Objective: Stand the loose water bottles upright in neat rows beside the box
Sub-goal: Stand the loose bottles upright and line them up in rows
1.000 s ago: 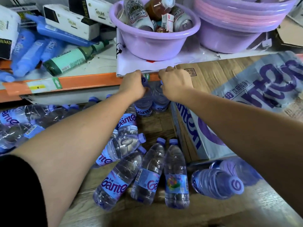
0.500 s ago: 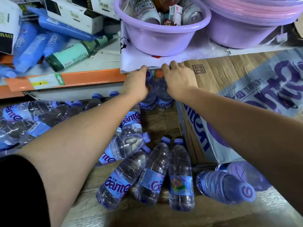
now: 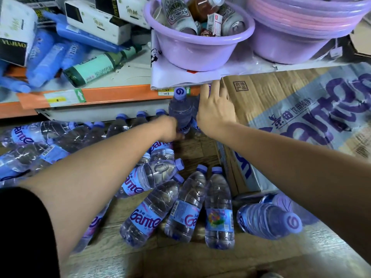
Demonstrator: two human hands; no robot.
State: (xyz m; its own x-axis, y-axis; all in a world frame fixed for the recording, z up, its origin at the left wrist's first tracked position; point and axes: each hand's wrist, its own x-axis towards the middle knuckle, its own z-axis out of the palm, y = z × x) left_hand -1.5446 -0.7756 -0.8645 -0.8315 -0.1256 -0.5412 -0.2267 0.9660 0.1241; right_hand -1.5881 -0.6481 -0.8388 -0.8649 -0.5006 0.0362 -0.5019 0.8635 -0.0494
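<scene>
A clear water bottle with a purple cap stands upright under the orange shelf edge, just left of the cardboard box. My left hand is wrapped low around that bottle, with its fingers hidden behind it. My right hand has its fingers spread and lies flat between the bottle and the box corner. It covers most of a second upright bottle. Several loose bottles lie on the wooden floor below my arms, and one lying bottle points its cap at me.
A pile of lying bottles fills the floor at left, under the orange shelf. On the shelf stand purple basins holding cans, white boxes and blue packs. The box blocks the right side.
Both hands were closed over the tops of the two upright bottles. Now my left hand has slid down the left bottle, baring its cap, and my right hand has opened flat.
</scene>
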